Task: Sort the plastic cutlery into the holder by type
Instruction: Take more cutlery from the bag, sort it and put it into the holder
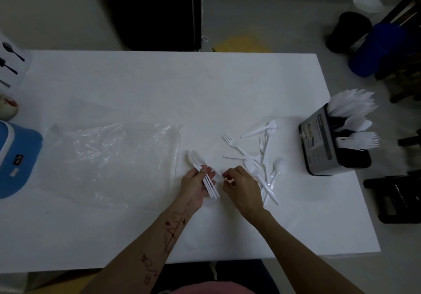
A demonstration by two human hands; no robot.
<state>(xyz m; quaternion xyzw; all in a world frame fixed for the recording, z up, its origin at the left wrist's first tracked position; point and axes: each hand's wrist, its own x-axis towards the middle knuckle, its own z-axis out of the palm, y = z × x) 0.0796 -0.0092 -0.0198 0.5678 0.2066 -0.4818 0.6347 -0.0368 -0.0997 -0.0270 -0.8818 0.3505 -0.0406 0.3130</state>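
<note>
My left hand (195,185) holds a small bundle of white plastic knives (206,177), blades pointing away from me, near the table's middle. Just to its right my right hand (240,186) has curled fingers; whether it pinches anything I cannot tell. A loose pile of white forks (255,154) and a spoon (276,168) lies on the white table (159,84) beyond my right hand. The cutlery holder (319,143) stands at the right edge, with knives (352,103) in the far section, spoons (355,124) in the middle and forks (358,141) nearest.
An empty clear plastic bag (109,157) lies flat left of my hands. A blue container (16,157) and a small bowl (8,108) sit at the left edge, with a picture sheet of cutlery (11,61) behind. Dark bins and furniture stand on the floor at the right.
</note>
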